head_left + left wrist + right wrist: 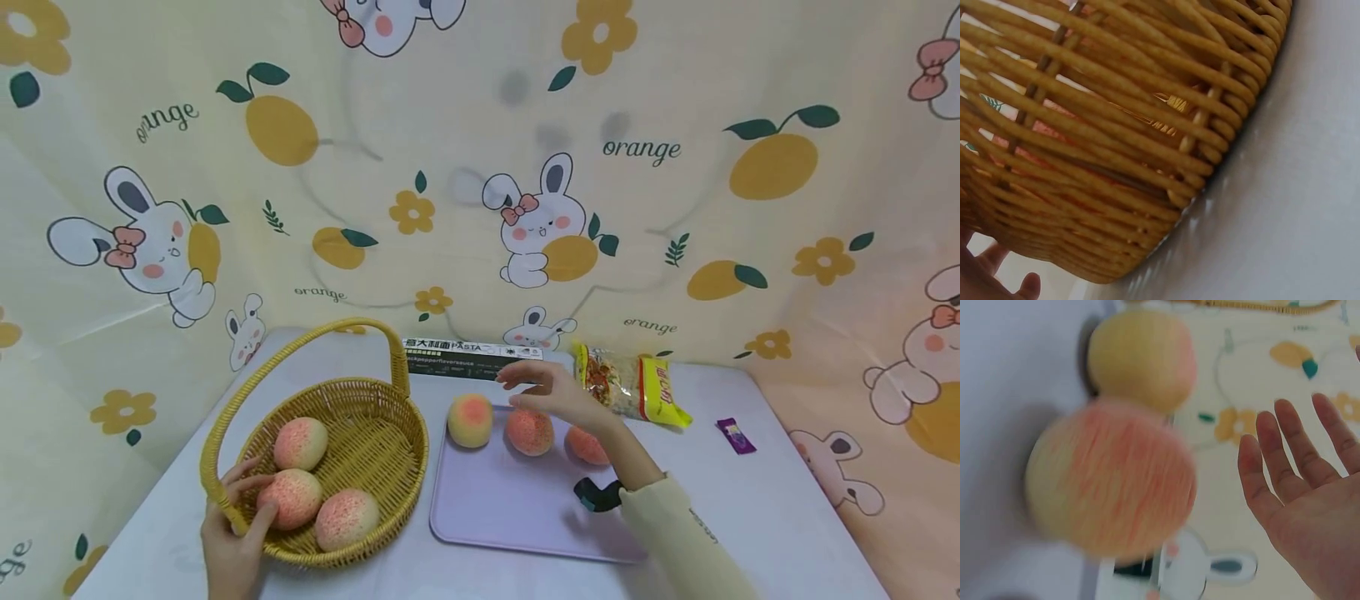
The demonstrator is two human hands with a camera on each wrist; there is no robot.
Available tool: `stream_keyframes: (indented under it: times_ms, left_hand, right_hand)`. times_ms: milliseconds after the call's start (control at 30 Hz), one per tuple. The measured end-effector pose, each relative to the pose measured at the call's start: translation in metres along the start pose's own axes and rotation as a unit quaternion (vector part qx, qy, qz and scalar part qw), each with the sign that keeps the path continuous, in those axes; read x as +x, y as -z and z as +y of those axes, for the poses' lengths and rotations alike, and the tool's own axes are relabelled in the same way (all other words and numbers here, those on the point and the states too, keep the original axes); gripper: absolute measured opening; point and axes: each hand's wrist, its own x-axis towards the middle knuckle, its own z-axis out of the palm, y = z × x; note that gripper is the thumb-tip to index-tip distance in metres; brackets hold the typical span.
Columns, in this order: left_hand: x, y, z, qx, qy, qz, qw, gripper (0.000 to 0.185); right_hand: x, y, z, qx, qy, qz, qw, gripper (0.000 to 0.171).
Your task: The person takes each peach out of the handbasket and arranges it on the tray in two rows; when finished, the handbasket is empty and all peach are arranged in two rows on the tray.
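Wicker basket (pixel 375 417): loaded with three peaches, one (pixel 300 444) toward the back, one (pixel 291 498) beside the left rim, one (pixel 347 518) toward the front; all are bunched at the left and front of the bowl, right part of the weave left bare. Lilac tray (pixel 517 512): three more peaches set in a row along its far edge, one (pixel 470 422) at the left corner, one (pixel 530 433) mid-row, one (pixel 588 447) partly hidden by the right forearm. Left hand (pixel 234 525) is placed over the basket's left rim by the handle base, fingers and thumb spread apart around the left-rim peach; whether that peach is gripped or just touched cannot be told. Right hand (pixel 551 392) is held above the far side of the tray near the mid-row peach, fingers extended and well apart, palm clear of the fruit. Count: six peaches, one basket, one tray. Behind the tray: one pasta box (pixel 472 360), one yellow food bag (pixel 626 383); well off to the right, one purple packet (pixel 736 437).
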Motion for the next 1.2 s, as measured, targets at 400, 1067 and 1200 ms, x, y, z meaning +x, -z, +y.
stream_keyframes:
  times_ms: [400,1067,1200]
  left_hand:
    - [0.002,0.001,0.0,0.005,-0.004,0.003,1.0,0.025]
    - [0.004,0.002,-0.003,-0.003,-0.029,0.001,0.9996,0.03]
    - [0.004,0.002,-0.006,-0.008,-0.036,0.003,0.9993,0.031]
  right_hand:
    - [0.053,-0.057,-0.015,0.032,0.056,-0.072,0.995,0.042]
    - [0.111,-0.152,-0.046,-0.015,0.026,-0.295,0.955,0.044]
    - [0.123,-0.163,-0.051,-0.048,0.031,-0.354,0.934,0.045]
